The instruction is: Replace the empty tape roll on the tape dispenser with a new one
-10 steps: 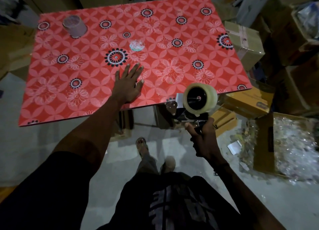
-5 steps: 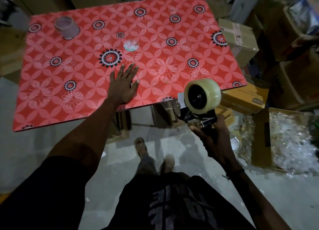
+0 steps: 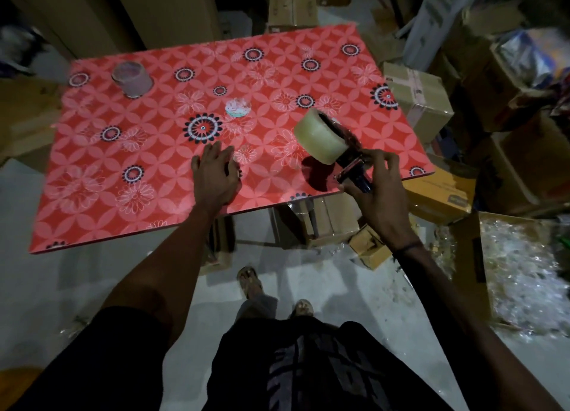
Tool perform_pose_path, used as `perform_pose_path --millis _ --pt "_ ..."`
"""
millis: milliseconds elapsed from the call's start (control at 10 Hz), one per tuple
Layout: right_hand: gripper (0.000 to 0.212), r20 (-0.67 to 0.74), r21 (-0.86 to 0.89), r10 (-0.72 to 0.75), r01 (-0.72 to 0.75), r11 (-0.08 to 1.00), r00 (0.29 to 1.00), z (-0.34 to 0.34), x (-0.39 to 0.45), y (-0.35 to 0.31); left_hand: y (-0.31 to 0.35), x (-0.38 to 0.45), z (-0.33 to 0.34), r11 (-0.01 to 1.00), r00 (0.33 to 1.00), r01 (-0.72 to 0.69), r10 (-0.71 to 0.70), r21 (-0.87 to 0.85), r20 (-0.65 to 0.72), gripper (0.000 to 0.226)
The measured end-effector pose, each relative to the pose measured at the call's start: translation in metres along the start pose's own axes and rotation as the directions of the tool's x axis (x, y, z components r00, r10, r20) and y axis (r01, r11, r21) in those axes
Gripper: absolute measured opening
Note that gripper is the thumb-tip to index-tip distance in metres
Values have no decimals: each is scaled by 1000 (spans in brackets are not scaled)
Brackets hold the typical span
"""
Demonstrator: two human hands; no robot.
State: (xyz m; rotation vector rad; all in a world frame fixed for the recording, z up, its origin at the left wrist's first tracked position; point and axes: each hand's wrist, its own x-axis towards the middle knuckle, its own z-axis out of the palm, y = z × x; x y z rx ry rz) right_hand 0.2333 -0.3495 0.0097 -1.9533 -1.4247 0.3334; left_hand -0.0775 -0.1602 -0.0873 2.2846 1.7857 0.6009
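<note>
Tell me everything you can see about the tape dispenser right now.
The tape dispenser is a dark handheld tool carrying a full roll of clear tape on its hub, with a shiny metal piece between roll and handle. The right hand grips its handle, fingers curled around it. It is tilted, roll end pointing up and away from the person, above the near right part of the red patterned table, throwing a shadow there. Whether it touches the tabletop is unclear. The left hand lies apart from it.
</note>
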Motion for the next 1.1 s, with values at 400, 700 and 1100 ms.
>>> perform_pose_path --millis 400,700,1100 --pt "69 -104 -329 42 -74 942 994 68 78 -14 0 1 3 987 988 140 -134 79 -73 51" --pt "69 -99 -328 80 -109 938 992 95 98 -24 4 0 -2 984 987 157 -155 79 -33 52" --pt "67 -61 -340 5 -26 940 998 100 95 -21 8 -2 -11 989 991 135 -135 52 -2 50"
